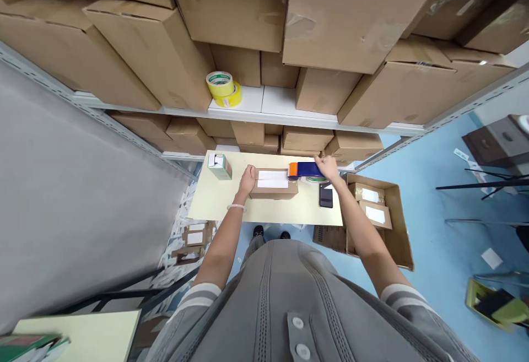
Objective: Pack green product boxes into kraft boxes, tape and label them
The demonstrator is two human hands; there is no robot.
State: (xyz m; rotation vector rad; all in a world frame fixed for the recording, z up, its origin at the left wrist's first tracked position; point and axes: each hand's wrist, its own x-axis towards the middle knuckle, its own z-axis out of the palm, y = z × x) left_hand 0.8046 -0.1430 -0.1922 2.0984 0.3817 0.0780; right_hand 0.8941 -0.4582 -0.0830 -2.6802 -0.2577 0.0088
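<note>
My left hand (pixel 247 180) rests on the left end of a small cardboard parcel (pixel 276 190), whose top carries white paper or a label. My right hand (pixel 328 167) grips a blue tape dispenser with an orange end (pixel 305 169), which lies against the parcel's far right corner. A green-cored tape roll (pixel 317 179) shows just below the dispenser. Both stand on a pale yellow table (pixel 215 207). A black phone (pixel 325 195) lies near my right hand, and a small white-and-green box (pixel 220 166) stands at the far left.
Metal shelves (pixel 248 114) packed with cardboard cartons fill the far side, with yellow tape rolls (pixel 221 89) on one shelf. An open carton (pixel 392 224) holding labelled parcels sits on the floor to the right. A grey sheet hangs at left.
</note>
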